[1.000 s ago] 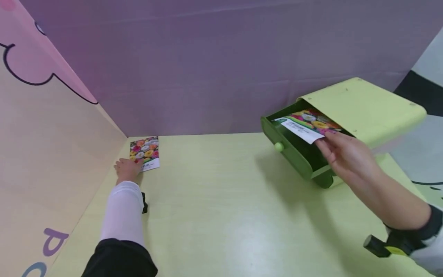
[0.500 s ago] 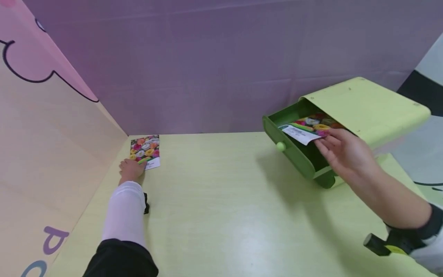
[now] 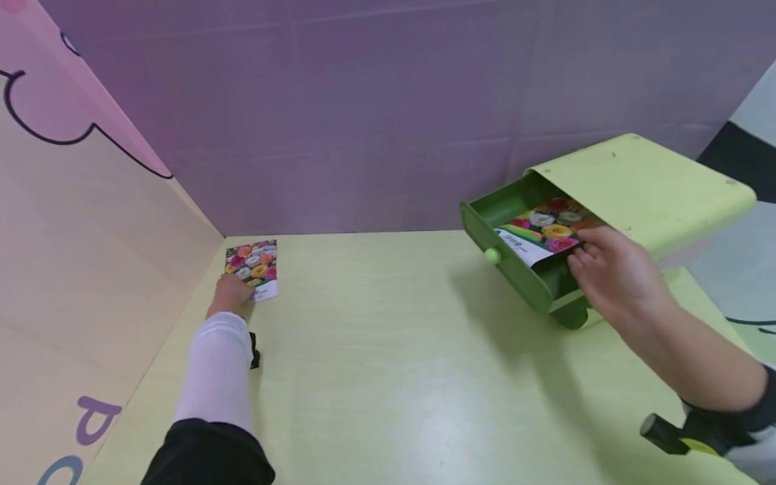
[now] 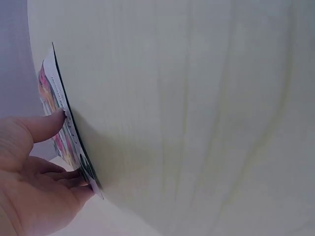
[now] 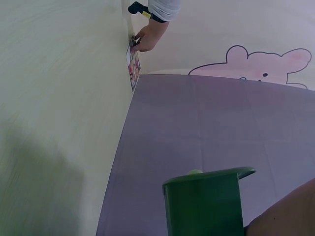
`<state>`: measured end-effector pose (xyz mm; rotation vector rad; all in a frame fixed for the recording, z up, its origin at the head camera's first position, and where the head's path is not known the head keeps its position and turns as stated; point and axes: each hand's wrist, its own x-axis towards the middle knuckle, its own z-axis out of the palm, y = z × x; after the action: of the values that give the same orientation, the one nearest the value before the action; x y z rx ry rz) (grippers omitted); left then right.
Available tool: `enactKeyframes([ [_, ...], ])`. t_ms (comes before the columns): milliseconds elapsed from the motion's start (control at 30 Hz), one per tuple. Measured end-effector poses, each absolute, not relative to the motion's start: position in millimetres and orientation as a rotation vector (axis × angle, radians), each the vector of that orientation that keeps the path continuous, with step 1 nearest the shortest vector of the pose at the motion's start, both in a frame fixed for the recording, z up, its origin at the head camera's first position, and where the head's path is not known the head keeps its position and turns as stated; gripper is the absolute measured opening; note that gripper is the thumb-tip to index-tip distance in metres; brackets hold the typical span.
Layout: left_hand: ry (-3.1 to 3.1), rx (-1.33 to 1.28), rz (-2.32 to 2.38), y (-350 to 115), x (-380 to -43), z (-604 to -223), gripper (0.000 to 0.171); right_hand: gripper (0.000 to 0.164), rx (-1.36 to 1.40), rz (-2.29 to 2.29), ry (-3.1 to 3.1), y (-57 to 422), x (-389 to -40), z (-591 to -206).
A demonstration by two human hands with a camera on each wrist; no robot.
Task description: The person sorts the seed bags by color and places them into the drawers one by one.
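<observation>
At the far left of the table, my left hand [image 3: 232, 294] pinches the lower left corner of a flower seed packet [image 3: 257, 261], printed with colourful blooms and a white band. In the left wrist view, the thumb lies on this packet's face, with fingers at its lower corner; the packet tilts off the table there. My right hand [image 3: 618, 273] reaches into a pulled-out green drawer [image 3: 512, 259] and pinches the near edge of a second, similar packet [image 3: 548, 229]. That packet lies low inside the drawer, its far part under the cabinet top.
The light green cabinet [image 3: 649, 188] stands at the right by the purple back wall [image 3: 364, 135]. A round knob [image 3: 492, 256] sticks out from the drawer front. A pale printed side wall [image 3: 91, 236] borders the table [image 3: 376, 364] at left.
The right hand has lowered its packet farther down into the drawer. The left hand's spread fingers have drawn in around the corner of the other packet.
</observation>
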<state>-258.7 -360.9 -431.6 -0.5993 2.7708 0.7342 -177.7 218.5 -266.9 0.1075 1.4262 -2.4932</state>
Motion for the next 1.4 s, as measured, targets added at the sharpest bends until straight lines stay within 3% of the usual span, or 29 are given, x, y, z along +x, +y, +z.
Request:
enactKeyframes([
  [300,2.782,-0.738,0.713,-358.6,-255.9,-428.4,0.086,0.083,0.095,-2.500,1.452,216.6,-170.7,-264.8],
  [600,2.867,-0.880,0.744,-359.8,-245.9,-427.1,0.064,0.070,-0.201,-2.455,1.553,215.3,-167.2,-267.8],
  [933,2.923,-0.909,0.867,-364.7,-243.8,-433.0,0.055,0.058,-0.363,-2.590,1.518,197.8,-155.1,-256.5],
  [1167,2.926,-0.816,1.025,-351.7,-245.7,-411.0,0.061,0.055,-0.649,-2.539,1.486,180.2,-144.3,-259.1],
  [1400,2.723,-0.610,1.608,-297.1,-226.5,-369.3,0.056,0.052,-0.860,-2.326,1.571,158.7,-138.9,-271.1],
])
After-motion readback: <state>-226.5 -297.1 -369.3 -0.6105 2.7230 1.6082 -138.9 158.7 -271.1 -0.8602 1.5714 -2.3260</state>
